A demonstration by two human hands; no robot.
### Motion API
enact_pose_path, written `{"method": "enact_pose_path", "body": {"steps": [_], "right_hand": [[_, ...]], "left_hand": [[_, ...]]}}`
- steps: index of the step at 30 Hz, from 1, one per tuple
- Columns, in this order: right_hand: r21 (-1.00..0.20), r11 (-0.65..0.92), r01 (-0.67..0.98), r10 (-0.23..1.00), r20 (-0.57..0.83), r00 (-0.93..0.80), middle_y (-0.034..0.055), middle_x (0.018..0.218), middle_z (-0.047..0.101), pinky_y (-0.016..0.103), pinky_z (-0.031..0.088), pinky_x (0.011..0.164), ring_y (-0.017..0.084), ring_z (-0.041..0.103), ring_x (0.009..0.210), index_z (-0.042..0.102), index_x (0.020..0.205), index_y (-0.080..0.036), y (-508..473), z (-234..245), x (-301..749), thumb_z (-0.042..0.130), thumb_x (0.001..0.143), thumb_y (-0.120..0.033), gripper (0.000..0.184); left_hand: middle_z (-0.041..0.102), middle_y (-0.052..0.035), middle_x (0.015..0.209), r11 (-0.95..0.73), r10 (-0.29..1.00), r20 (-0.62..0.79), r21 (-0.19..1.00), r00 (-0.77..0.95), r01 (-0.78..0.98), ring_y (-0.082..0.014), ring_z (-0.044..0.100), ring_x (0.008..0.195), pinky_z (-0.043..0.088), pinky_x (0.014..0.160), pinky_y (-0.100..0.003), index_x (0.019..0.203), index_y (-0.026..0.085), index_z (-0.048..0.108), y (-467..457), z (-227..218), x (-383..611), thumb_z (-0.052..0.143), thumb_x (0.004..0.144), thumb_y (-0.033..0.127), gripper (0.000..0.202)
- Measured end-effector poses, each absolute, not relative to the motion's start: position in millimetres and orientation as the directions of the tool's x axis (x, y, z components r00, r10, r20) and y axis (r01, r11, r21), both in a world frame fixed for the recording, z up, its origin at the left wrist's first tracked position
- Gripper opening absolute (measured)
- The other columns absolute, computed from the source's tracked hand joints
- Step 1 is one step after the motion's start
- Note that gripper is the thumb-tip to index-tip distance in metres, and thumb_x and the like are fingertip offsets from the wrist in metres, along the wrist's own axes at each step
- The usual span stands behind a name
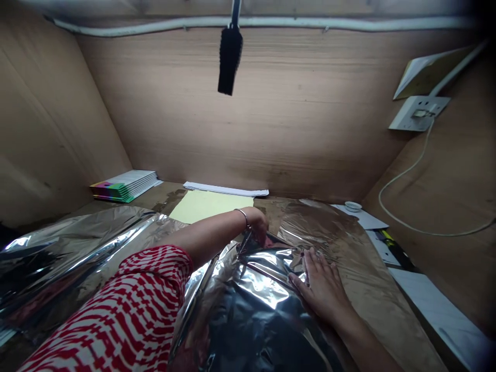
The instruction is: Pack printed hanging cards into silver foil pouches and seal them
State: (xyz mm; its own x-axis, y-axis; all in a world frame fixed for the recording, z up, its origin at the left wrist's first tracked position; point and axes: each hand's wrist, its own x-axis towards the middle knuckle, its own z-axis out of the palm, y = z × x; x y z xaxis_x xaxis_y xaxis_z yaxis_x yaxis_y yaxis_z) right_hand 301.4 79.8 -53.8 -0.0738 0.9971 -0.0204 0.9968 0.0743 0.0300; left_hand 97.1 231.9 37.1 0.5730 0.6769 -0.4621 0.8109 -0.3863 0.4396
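A shiny silver foil sheet [267,305] covers the table in front of me, wrinkled and reflecting light. At its far edge, my left hand [259,227] is bent downward with curled fingers on a raised fold of the foil; its fingertips are partly hidden there. A bangle [245,217] circles that wrist, and a red-and-white patterned sleeve covers the upper arm. My right hand [321,284] lies flat on the right side of the foil, fingers outstretched and slightly spread. Another stretch of silver foil [116,243] spreads out on the left.
Stacked booklets [126,185] stand at the back left, beside a pale yellow sheet [213,205] and a folded white paper strip [227,189]. On the right are a small white dish [353,206], a black-and-yellow tool [397,250] and a wall socket [419,112] with a hanging cable. A black strap [230,59] dangles overhead.
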Motion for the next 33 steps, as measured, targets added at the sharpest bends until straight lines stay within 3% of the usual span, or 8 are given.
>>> {"method": "enact_pose_path", "body": {"steps": [4,8,14,18,22,27,30,33], "right_hand": [[0.036,0.076,0.996,0.997,-0.015,-0.076,0.0142,0.159,0.015,0.054,0.014,0.116,0.035,0.014,0.145,0.023,0.152,-0.006,80.0,-56.6,302.4,0.030,0.093,-0.060,0.080],[-0.066,0.076,0.995,0.996,0.044,-0.073,0.0155,0.159,0.020,0.053,0.013,0.117,0.034,0.016,0.145,0.025,0.151,-0.006,78.9,-62.8,303.3,0.033,0.092,-0.056,0.078],[-0.659,0.123,0.742,0.918,0.359,0.166,0.0200,0.156,0.025,0.052,0.012,0.117,0.035,0.014,0.145,0.040,0.140,-0.005,79.9,-24.0,311.0,0.039,0.084,-0.062,0.080],[-0.848,-0.022,0.529,0.966,0.119,0.231,0.0281,0.134,0.049,0.053,0.041,0.101,0.037,0.051,0.122,0.044,0.132,-0.003,79.8,35.7,310.5,0.015,0.092,-0.060,0.075],[-0.908,-0.266,0.325,0.940,-0.319,-0.121,0.0139,0.087,0.070,0.040,0.056,0.064,0.026,0.068,0.073,0.064,0.097,-0.014,51.5,49.0,287.5,0.023,0.090,-0.070,0.070],[-0.857,-0.506,0.098,0.828,-0.514,-0.223,0.0018,0.062,0.063,0.027,0.046,0.052,0.019,0.060,0.059,0.060,0.072,-0.018,-7.5,-3.3,255.7,0.081,0.062,-0.050,0.040],[-0.860,-0.505,0.068,0.850,-0.509,-0.134,0.0008,0.067,0.066,0.027,0.047,0.059,0.019,0.062,0.065,0.063,0.076,-0.018,-21.9,-23.1,258.0,0.082,0.061,-0.040,0.032],[-0.852,-0.521,0.045,0.842,-0.522,-0.132,0.0020,0.069,0.068,0.030,0.049,0.063,0.020,0.063,0.067,0.065,0.076,-0.018,-19.8,-26.0,266.9,0.082,0.060,-0.040,0.031]], "left_hand": [[0.063,-0.0024,0.050,-0.311,0.626,-0.547,0.479,0.556,0.821,-0.0197,0.061,0.052,0.053,0.055,-0.030,0.050,0.016,0.065,230.9,53.9,88.5,0.083,0.048,0.013,0.019],[0.068,-0.0001,0.065,-0.267,0.731,-0.378,0.608,0.568,0.747,-0.0158,0.063,0.058,0.052,0.057,-0.026,0.073,0.018,0.070,211.0,61.2,71.7,0.077,0.064,0.022,0.012],[0.066,-0.0029,0.091,-0.366,0.925,0.188,0.666,0.329,0.649,-0.0135,0.061,0.080,0.048,0.067,-0.021,0.100,0.015,0.058,133.0,88.7,56.6,0.051,0.088,0.021,0.015],[0.060,-0.0016,0.077,-0.704,0.597,0.682,0.192,0.423,0.684,-0.0129,0.054,0.066,0.043,0.060,-0.025,0.091,0.017,0.057,68.4,126.4,46.8,0.048,0.090,0.015,0.010],[0.060,-0.0050,0.073,-0.798,0.458,0.445,-0.176,0.770,0.577,-0.0172,0.057,0.063,0.042,0.054,-0.028,0.086,0.017,0.059,7.4,96.7,61.7,0.041,0.090,0.010,0.019],[0.066,-0.0104,0.093,-0.884,0.457,0.093,0.163,0.885,0.439,-0.0232,0.064,0.078,0.055,0.065,-0.036,0.106,0.013,0.057,-46.8,20.8,74.6,0.053,0.088,0.015,0.019],[0.061,-0.0123,0.124,-0.780,0.530,0.202,0.499,0.824,0.379,-0.0228,0.061,0.107,0.054,0.087,-0.035,0.140,0.015,0.036,-40.8,7.2,49.5,0.060,0.088,0.019,0.058],[0.049,-0.0115,0.142,-0.705,0.671,0.267,0.518,0.692,0.484,-0.0240,0.048,0.128,0.045,0.103,-0.042,0.146,0.022,0.032,-11.0,0.7,13.8,0.054,0.093,0.022,0.058]]}}
